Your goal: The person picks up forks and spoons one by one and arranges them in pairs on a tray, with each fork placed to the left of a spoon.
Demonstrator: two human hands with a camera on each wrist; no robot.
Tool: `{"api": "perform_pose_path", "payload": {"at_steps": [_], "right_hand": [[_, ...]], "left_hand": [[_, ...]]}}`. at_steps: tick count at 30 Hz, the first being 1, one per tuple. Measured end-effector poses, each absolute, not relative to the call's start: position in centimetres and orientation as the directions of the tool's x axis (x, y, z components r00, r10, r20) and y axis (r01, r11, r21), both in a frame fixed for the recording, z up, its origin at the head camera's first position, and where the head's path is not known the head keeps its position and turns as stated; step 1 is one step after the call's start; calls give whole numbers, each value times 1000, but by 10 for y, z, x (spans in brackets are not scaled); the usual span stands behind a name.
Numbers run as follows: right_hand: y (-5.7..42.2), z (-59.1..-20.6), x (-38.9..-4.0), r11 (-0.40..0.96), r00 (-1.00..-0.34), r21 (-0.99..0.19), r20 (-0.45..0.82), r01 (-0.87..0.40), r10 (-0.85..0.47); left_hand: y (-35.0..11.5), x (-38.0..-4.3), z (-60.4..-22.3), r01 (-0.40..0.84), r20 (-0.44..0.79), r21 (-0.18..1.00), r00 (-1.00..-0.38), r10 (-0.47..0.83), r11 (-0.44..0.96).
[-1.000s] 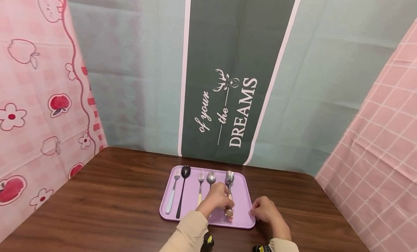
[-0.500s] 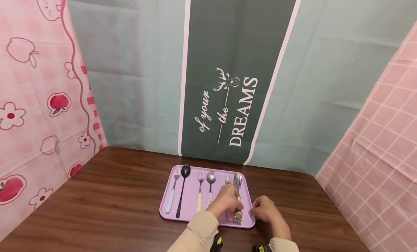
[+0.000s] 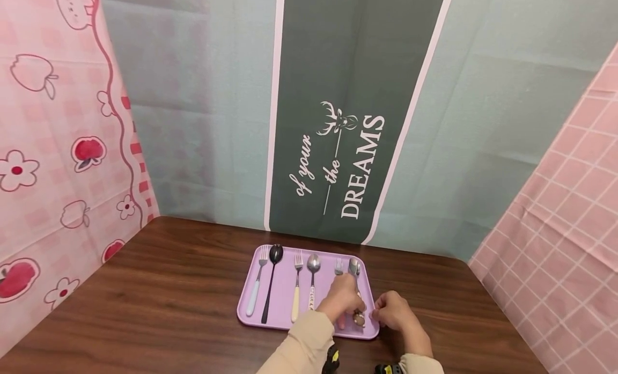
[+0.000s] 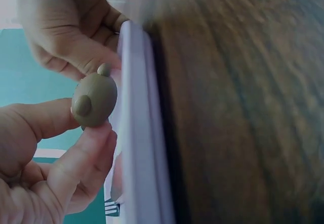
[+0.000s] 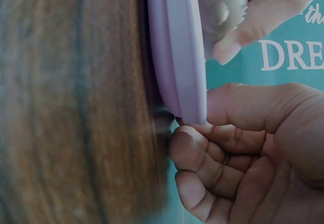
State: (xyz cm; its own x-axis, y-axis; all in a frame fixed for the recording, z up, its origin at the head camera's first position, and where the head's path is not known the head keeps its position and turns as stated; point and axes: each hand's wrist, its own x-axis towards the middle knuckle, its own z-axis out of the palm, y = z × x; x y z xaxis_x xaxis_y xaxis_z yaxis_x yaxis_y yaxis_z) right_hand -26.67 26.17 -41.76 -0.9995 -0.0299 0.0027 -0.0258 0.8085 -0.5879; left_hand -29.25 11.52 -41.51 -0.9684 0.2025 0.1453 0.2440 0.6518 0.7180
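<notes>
My left hand (image 3: 341, 299) pinches the handle of a metal spoon (image 3: 354, 265) near the right side of a lilac tray (image 3: 275, 325). In the left wrist view, the spoon's brown animal-head knob (image 4: 96, 100) sits between thumb and fingertips. A second shiny bowl shows partly behind that spoon. Left of it lies a fork (image 3: 339, 264) with a pink handle, partly covered by the hand. My right hand (image 3: 397, 311) grips the tray's near right edge, thumb on the rim and fingers curled beside it in the right wrist view.
Leftward on the tray lie a spoon with a patterned handle (image 3: 313, 264), a yellow-handled fork (image 3: 296, 293), a black spoon (image 3: 271, 283) and a blue-handled fork (image 3: 255, 288). Brown wooden table (image 3: 159, 288) surrounds the tray; hanging cloths stand behind and at both sides.
Holding the spoon, my left hand has shifted right across the tray. The pink-handled fork and the patterned spoon handle have come into view. The right hand stays at the tray edge.
</notes>
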Motion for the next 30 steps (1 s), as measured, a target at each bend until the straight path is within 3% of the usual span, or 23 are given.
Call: {"api": "perform_pose_path", "payload": {"at_steps": [13, 30], "right_hand": [[260, -417, -266, 803, -999, -594, 23, -44, -38], [261, -420, -264, 803, -998, -593, 41, -59, -43]], "left_hand": [[123, -293, -417, 284, 195, 577, -958, 209, 765], [125, -287, -417, 303, 206, 558, -952, 225, 772]]}}
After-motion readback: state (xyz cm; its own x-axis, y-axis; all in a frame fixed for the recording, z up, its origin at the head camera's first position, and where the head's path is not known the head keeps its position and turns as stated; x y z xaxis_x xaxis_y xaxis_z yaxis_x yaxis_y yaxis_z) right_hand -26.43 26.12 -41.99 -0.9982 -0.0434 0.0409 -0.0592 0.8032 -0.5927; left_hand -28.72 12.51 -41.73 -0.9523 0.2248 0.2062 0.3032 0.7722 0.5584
